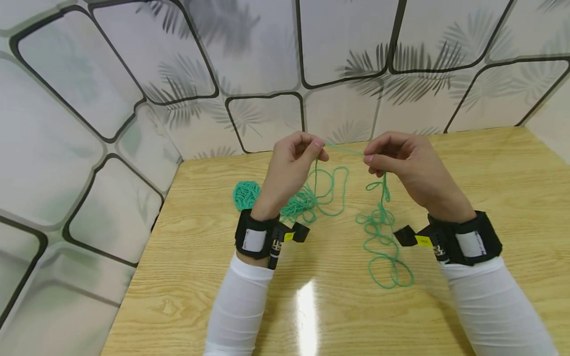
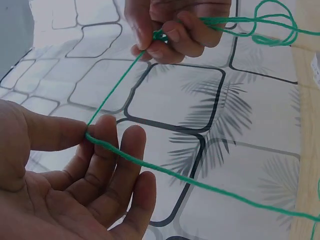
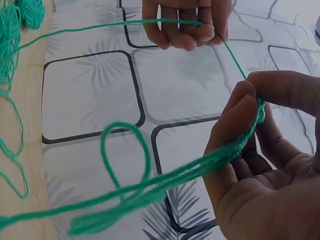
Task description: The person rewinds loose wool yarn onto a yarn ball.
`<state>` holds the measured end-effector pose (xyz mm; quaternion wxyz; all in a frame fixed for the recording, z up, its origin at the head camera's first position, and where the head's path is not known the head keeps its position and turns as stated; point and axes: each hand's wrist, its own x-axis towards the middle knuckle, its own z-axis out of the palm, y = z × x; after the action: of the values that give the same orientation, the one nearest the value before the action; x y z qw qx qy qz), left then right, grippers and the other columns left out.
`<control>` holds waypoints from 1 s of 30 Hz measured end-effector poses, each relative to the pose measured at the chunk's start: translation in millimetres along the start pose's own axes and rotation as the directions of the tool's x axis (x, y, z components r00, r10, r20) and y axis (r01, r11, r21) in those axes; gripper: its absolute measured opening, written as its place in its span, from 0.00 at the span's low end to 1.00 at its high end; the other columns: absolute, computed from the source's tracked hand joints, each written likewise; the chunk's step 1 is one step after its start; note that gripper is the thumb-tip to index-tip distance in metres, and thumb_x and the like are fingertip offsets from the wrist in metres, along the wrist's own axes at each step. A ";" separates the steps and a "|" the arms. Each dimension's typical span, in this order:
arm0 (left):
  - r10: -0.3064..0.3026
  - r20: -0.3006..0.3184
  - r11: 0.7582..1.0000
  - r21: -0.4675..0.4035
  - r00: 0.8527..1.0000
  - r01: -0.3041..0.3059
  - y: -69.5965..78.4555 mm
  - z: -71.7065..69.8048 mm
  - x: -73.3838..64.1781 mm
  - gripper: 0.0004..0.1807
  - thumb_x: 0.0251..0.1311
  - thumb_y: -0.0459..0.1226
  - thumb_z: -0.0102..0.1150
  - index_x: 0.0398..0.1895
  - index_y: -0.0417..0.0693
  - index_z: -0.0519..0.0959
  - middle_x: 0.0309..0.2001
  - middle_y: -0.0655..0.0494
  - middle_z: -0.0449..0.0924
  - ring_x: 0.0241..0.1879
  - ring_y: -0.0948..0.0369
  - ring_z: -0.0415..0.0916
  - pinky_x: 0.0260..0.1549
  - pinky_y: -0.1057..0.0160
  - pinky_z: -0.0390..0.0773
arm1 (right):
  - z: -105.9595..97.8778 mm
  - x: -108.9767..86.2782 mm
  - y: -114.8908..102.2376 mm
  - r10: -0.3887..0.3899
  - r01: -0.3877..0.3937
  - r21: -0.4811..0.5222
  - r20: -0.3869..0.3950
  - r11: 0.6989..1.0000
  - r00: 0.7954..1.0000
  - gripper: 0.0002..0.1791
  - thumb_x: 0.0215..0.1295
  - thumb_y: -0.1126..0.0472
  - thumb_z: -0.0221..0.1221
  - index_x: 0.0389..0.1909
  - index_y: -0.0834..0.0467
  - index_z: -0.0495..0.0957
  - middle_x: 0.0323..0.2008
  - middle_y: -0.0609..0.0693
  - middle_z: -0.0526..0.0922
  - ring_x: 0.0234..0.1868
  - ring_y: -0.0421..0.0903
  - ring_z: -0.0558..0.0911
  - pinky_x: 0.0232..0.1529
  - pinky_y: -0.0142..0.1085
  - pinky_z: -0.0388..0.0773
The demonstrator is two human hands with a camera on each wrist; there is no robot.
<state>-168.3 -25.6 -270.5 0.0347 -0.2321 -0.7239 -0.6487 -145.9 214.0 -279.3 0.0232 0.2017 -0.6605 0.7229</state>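
Green yarn [image 1: 344, 148] runs taut between both hands above the table. My left hand [image 1: 291, 168] pinches the strand between thumb and index finger, and its other fingers are loosely bent, as the left wrist view shows. From there the yarn [image 2: 200, 184] trails down toward a loose pile [image 1: 303, 201] on the table. Between thumb and fingertips, my right hand [image 1: 411, 168] pinches the yarn where several strands bunch together. Below this hand hang small loops [image 1: 378, 188], which lead down to loose coils [image 1: 383, 247] on the wood. In the right wrist view, the bunched strands [image 3: 200, 165] pass across the right fingers.
A wound ball of green yarn [image 1: 246, 195] lies left of the loose pile, partly behind the left wrist. The wooden table [image 1: 187, 296] meets a wall [image 1: 262, 118] with a leaf and stone pattern at its back. Both wrists wear black straps with small cameras.
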 end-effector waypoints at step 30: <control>-0.024 0.320 0.988 0.155 0.947 -0.027 1.3 21.2 -2.3 0.18 0.73 0.38 0.59 0.60 0.37 0.79 0.37 0.51 0.87 0.33 0.63 0.80 0.30 0.68 0.73 | 10.0 -1.9 -0.9 0.045 -0.041 -0.073 0.050 0.996 0.998 0.05 0.68 0.72 0.63 0.42 0.68 0.82 0.33 0.53 0.84 0.32 0.46 0.80 0.34 0.32 0.78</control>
<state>-160.4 -5.9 -273.4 -0.0646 -0.3316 -0.7687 -0.5432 -141.3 204.9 -278.6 -0.0024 0.2051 -0.6907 0.6934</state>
